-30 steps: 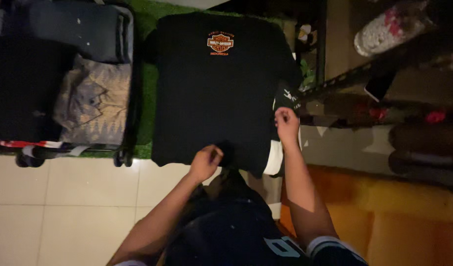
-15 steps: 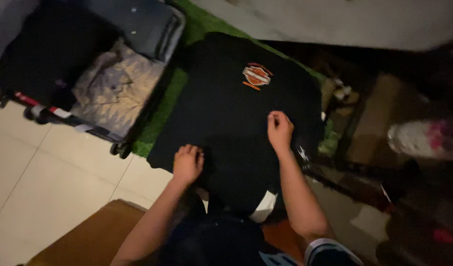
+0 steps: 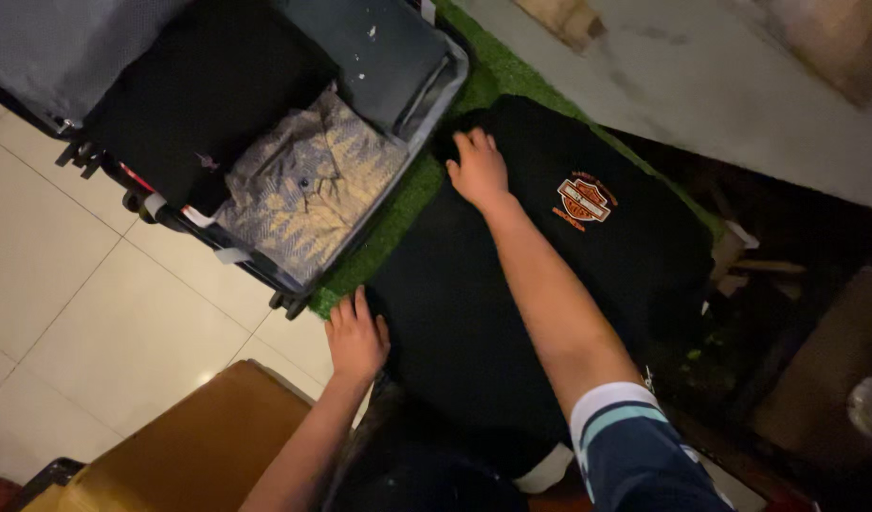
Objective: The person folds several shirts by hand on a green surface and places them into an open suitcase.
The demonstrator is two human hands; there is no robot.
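Observation:
A black T-shirt (image 3: 512, 284) with an orange and white chest emblem (image 3: 584, 200) lies spread flat on a green mat (image 3: 403, 204). My right hand (image 3: 477, 169) rests flat on its far left corner, near the shoulder, fingers apart. My left hand (image 3: 355, 337) presses on the near left edge of the shirt by the hem, fingers spread. Neither hand visibly pinches the cloth.
An open suitcase (image 3: 412, 90) stands on wheels to the left, holding a folded patterned tan shirt (image 3: 308, 194) and dark clothing (image 3: 208, 95). White floor tiles (image 3: 95, 303) lie below it. A brown wooden piece (image 3: 208, 446) sits at the bottom left. Dark furniture stands at the right.
Both hands have shifted from the shirt's near and right side over to its left edge, the right hand reaching far up. The view has swung left toward the suitcase.

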